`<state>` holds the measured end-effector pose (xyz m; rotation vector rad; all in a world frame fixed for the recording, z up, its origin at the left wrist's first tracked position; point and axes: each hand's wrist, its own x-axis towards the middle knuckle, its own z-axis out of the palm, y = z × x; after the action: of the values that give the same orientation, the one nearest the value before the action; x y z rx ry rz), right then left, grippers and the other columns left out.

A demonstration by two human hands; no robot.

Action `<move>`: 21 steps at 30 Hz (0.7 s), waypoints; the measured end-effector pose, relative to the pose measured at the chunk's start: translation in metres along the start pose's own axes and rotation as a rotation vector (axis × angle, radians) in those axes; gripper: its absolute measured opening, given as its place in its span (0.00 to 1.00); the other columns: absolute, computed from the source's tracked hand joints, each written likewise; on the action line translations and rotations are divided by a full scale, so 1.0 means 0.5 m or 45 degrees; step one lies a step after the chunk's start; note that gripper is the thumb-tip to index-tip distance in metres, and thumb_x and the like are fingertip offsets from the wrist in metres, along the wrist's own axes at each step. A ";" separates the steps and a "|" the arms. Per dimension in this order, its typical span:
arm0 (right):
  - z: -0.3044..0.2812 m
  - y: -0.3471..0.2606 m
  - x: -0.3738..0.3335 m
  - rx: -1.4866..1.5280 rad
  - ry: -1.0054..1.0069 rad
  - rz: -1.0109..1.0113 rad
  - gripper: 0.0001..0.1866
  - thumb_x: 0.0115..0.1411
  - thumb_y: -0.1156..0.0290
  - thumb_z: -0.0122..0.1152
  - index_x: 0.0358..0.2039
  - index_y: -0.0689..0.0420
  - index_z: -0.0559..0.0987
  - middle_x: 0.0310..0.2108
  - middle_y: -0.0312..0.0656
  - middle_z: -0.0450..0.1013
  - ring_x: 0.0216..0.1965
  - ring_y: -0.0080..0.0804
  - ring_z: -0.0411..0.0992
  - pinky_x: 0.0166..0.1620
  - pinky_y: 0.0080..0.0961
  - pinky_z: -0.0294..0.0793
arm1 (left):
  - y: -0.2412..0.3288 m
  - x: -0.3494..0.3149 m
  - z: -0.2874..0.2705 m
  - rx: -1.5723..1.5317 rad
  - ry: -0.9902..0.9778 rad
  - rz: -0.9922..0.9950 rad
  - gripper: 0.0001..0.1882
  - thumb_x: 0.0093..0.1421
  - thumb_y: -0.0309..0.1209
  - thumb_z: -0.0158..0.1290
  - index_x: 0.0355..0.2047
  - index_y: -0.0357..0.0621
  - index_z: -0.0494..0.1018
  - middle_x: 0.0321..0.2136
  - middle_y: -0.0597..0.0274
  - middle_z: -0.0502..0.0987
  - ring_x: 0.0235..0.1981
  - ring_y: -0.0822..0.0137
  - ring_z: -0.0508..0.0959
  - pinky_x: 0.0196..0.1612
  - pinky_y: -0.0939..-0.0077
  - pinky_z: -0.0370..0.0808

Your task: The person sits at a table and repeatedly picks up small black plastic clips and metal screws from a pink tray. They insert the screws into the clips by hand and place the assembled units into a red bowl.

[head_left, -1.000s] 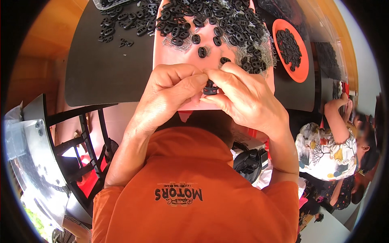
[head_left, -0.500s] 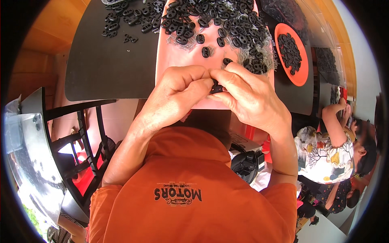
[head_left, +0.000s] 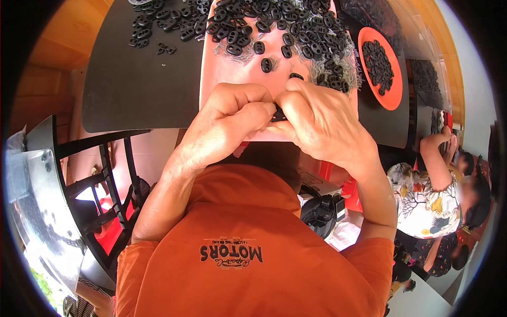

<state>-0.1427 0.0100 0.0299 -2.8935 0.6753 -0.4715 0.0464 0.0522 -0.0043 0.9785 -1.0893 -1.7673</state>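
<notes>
Both my hands meet over the near end of a pink board (head_left: 232, 74). A small black plastic cord lock (head_left: 278, 113) is pinched between their fingertips, mostly covered by the fingers. My left hand (head_left: 227, 119) grips its left side with thumb and curled forefinger. On the other side, my right hand (head_left: 325, 121) closes on it with thumb and fingers. Just beyond the right knuckles lies a loose two-holed cord lock (head_left: 296, 76). Another cord lock (head_left: 266, 65) rests a little farther off on the pink surface.
A heap of black cord locks (head_left: 309, 37) covers the board's far part, among thin silvery spring-like bits (head_left: 322, 68). More black pieces (head_left: 169, 24) lie on the dark table (head_left: 132, 90). An orange bowl (head_left: 393, 98) holds small black parts. People sit at the right; a black chair (head_left: 105, 174) stands left.
My right hand has rolled inward, its fingers covering more of the cord lock, and the right elbow has swung outward. The left hand stays nearly in place.
</notes>
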 end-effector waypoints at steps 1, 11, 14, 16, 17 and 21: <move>0.000 0.000 0.000 0.014 -0.020 0.009 0.19 0.49 0.64 0.68 0.27 0.59 0.65 0.23 0.42 0.64 0.22 0.38 0.69 0.22 0.32 0.68 | 0.001 0.000 0.002 0.006 0.006 -0.020 0.11 0.59 0.28 0.44 0.22 0.36 0.71 0.15 0.72 0.65 0.15 0.83 0.62 0.17 0.85 0.57; 0.016 0.006 -0.007 0.151 -0.188 0.015 0.17 0.52 0.66 0.65 0.27 0.60 0.64 0.21 0.43 0.65 0.21 0.41 0.69 0.22 0.33 0.68 | 0.006 -0.001 0.009 0.097 0.003 -0.005 0.13 0.56 0.26 0.42 0.19 0.33 0.71 0.12 0.69 0.65 0.12 0.79 0.63 0.14 0.81 0.61; 0.017 0.009 -0.010 0.114 -0.205 0.015 0.15 0.53 0.69 0.64 0.26 0.60 0.64 0.21 0.41 0.64 0.21 0.40 0.69 0.22 0.33 0.67 | 0.004 0.000 0.009 0.116 -0.021 0.038 0.12 0.56 0.25 0.42 0.19 0.33 0.71 0.12 0.69 0.64 0.13 0.79 0.62 0.15 0.81 0.60; 0.018 0.008 -0.009 0.079 -0.189 -0.013 0.15 0.53 0.70 0.63 0.26 0.60 0.64 0.21 0.41 0.64 0.20 0.39 0.69 0.21 0.33 0.67 | 0.000 0.002 0.006 0.134 -0.024 0.081 0.12 0.56 0.25 0.42 0.18 0.34 0.70 0.12 0.70 0.63 0.14 0.80 0.60 0.16 0.81 0.58; 0.018 0.008 -0.008 0.060 -0.180 -0.028 0.15 0.53 0.70 0.63 0.26 0.60 0.64 0.21 0.41 0.64 0.20 0.39 0.69 0.21 0.33 0.67 | -0.004 0.004 0.004 0.149 -0.020 0.102 0.12 0.56 0.25 0.42 0.18 0.34 0.69 0.12 0.71 0.62 0.14 0.81 0.59 0.16 0.81 0.57; 0.015 0.005 -0.005 0.093 -0.095 -0.017 0.16 0.53 0.68 0.64 0.26 0.60 0.65 0.21 0.41 0.65 0.21 0.39 0.69 0.22 0.33 0.67 | -0.010 0.000 0.010 0.104 0.037 0.085 0.12 0.56 0.25 0.42 0.17 0.36 0.67 0.13 0.73 0.60 0.17 0.82 0.56 0.18 0.81 0.53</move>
<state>-0.1432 0.0094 0.0217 -2.8328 0.6147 -0.3797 0.0408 0.0552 -0.0071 1.0031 -1.1700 -1.6613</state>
